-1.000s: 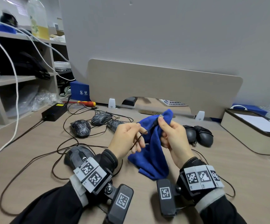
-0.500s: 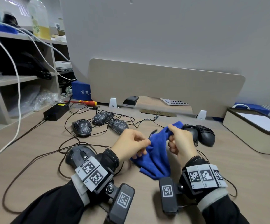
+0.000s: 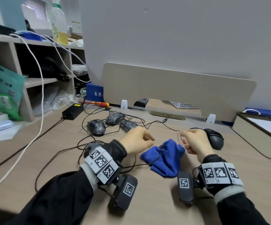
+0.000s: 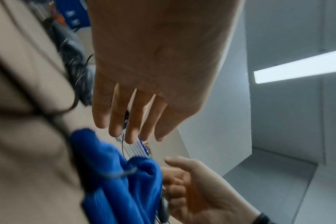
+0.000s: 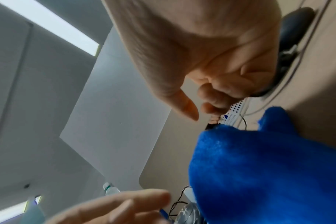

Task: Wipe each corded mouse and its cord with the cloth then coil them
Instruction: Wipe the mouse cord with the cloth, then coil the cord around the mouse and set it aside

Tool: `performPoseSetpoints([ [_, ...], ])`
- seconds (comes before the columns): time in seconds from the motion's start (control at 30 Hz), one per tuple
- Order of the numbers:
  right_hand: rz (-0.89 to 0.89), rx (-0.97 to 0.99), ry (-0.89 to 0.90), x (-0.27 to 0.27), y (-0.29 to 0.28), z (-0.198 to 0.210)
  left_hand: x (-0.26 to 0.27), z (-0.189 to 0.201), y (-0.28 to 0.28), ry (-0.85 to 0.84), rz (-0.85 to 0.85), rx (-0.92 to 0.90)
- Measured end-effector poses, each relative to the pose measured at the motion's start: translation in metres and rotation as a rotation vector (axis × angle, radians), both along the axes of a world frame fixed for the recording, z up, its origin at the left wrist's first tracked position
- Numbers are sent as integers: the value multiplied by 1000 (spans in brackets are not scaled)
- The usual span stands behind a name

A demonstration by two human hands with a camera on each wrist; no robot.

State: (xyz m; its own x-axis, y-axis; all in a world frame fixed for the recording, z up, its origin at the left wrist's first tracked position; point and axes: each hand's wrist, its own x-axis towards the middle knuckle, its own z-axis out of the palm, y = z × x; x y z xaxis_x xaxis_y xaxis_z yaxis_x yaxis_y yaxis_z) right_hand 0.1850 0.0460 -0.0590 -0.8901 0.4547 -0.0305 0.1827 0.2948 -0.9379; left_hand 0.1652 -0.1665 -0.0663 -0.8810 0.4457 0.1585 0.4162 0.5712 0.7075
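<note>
The blue cloth (image 3: 164, 159) (image 4: 113, 174) (image 5: 259, 166) lies crumpled on the desk between my hands. A dark cord (image 3: 154, 159) runs over it, with its plug (image 3: 161, 146) resting on top. That cord leads left toward a black mouse (image 3: 91, 147) half hidden behind my left wrist. My left hand (image 3: 138, 140) (image 4: 128, 121) hovers just left of the cloth with its fingers straight, holding nothing. My right hand (image 3: 191, 140) (image 5: 211, 98) hovers just right of the cloth. Its fingers are loosely curled, the thumb stands apart, and nothing is in it.
Three patterned mice (image 3: 97, 127) with tangled cords lie at the back left, and black mice (image 3: 214, 138) sit behind my right hand. A power adapter (image 3: 73, 109) and a screwdriver (image 3: 101, 104) lie near the shelves. A beige box (image 3: 258, 135) stands at the right.
Both hands held the cloth and the cord up. They have let go and lowered, and the cloth now lies on the desk with the cord's end on it.
</note>
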Motion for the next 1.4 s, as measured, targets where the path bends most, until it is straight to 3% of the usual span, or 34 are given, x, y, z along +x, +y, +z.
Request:
performPoseSetpoints([
  [0.07,67,62,38,3,-10,12,-3,15,-16,-7,26,-45],
  [0.13,269,163,-1,9,-33,24,-2,29,-33,-7,35,-131],
  [0.27,636,365,-108,21,-89,39,2,41,-71,-36,10,-498],
  [0.37,742,423,-131,26,-118,41,7,35,-100,-142,-41,-763],
  [0.47,758,443,-147,28,-132,37,12,30,-117,-138,-100,-891],
  [0.6,758,486,-199,32,-138,30,14,21,-130,-44,-113,-803],
  [0.7,744,479,-193,34,-137,26,12,20,-132,3,-31,-678],
  [0.93,630,473,64,24,-123,30,12,42,-111,168,140,-378],
  [1.03,568,347,56,23,-118,29,12,44,-100,336,177,-398],
  [1.13,548,156,122,21,-113,25,10,43,-89,426,207,-288],
  [1.23,509,105,172,20,-109,21,12,43,-81,399,190,-222],
  [1.4,86,183,223,8,-73,24,9,42,-85,208,244,1],
])
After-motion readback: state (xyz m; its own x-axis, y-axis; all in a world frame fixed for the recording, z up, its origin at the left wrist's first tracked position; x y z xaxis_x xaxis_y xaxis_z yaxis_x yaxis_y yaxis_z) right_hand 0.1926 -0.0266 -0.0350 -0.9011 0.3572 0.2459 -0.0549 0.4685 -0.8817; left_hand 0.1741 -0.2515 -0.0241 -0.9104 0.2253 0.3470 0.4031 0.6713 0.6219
